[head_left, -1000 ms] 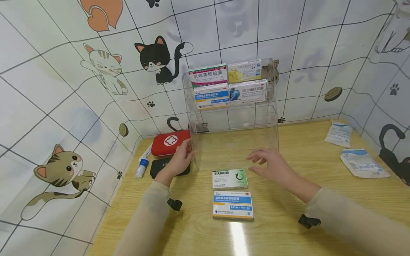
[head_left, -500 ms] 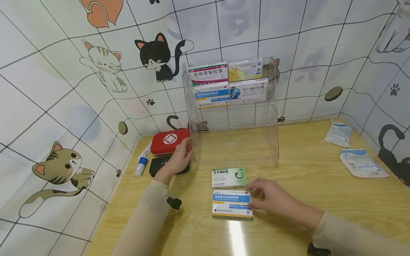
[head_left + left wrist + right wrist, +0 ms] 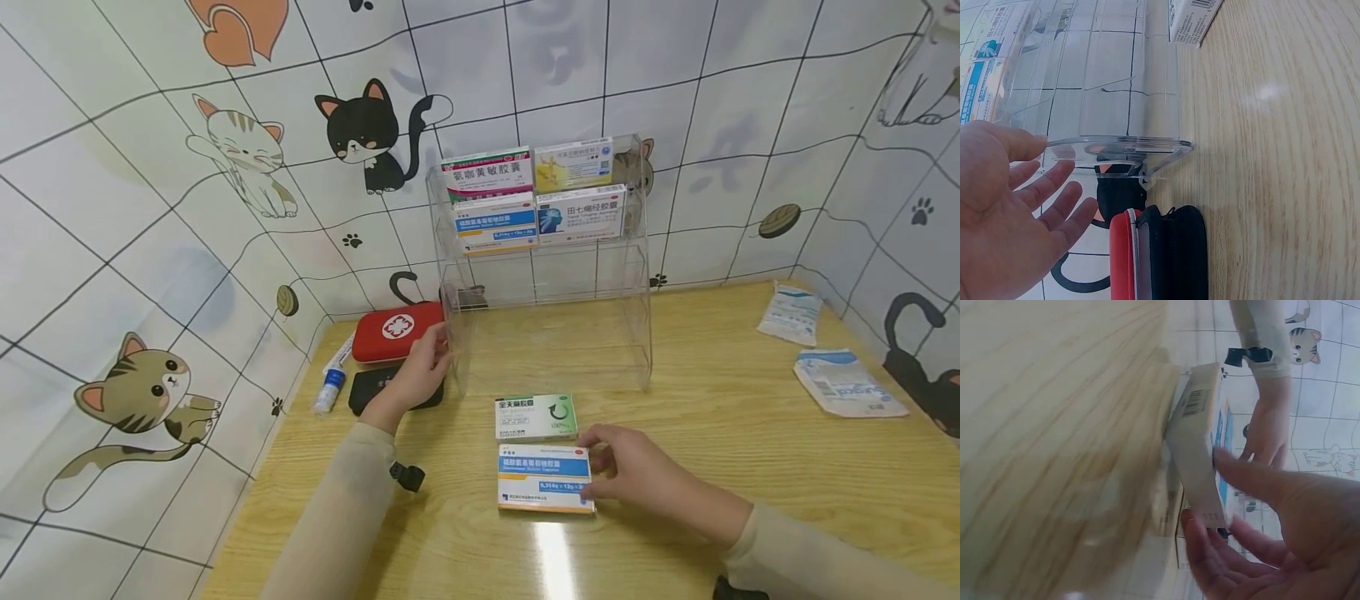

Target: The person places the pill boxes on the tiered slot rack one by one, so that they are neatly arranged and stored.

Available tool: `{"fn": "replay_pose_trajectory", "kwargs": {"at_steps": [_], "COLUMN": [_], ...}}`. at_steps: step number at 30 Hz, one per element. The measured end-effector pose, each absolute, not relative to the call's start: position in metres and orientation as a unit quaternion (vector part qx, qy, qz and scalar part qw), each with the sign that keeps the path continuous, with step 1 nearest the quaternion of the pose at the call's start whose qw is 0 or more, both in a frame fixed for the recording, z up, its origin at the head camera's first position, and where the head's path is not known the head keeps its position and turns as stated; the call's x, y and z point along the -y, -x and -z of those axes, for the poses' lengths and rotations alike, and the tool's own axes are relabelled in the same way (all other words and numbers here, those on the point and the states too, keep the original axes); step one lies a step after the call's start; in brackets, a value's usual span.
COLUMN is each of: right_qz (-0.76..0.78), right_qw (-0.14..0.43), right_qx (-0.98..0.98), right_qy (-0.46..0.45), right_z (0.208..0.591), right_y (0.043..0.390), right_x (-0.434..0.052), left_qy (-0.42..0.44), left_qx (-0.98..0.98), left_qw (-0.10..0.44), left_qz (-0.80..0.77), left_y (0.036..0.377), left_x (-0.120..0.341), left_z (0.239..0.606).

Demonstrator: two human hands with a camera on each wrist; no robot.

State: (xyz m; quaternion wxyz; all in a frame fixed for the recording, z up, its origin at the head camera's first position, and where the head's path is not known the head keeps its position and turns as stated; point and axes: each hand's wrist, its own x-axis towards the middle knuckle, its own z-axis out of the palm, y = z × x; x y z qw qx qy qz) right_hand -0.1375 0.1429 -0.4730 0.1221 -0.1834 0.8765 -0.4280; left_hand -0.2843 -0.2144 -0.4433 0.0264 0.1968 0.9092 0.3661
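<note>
On the surface at six o'clock, the right hand (image 3: 637, 471) pinches the blue-and-white medicine box (image 3: 544, 478), while the left hand (image 3: 420, 375), fingers straight, rests against the clear acrylic rack (image 3: 551, 283).

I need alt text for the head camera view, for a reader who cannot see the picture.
On a wooden table, a person's right hand grips the right edge of a blue and white medicine box, with a green and white box just behind it. The left hand rests on the left side of a clear acrylic rack holding four more boxes.
</note>
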Motion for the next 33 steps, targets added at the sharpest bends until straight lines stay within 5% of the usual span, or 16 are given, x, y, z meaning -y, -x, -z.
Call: {"fn": "replay_pose_trajectory", "kwargs": {"at_steps": [5,15,27,33], "right_qz": [0.456,0.461,0.442,0.456], "right_qw": [0.097,-0.047,-0.243,-0.291], "right_qx": [-0.872,-0.862,-0.833,-0.818], "right_qy": [0.149,0.207,0.227,0.198], "right_z": [0.462,0.444,0.387,0.365], "right_y": [0.137,0.153,0.238,0.278], "right_x": [-0.140,-0.145,-0.143,-0.132], "left_qy": [-0.192,-0.193,-0.200,-0.195], "left_qx": [-0.909,-0.908,-0.903,-0.904], "left_qw": [0.029,0.023,0.021,0.023], "left_qz": [-0.369,-0.371,-0.381,-0.380], "left_y": [0.284,0.281,0.281,0.282], "left_x": [0.215,0.214,0.213,0.213], "left_z": [0.442,0.442,0.445,0.445]}}
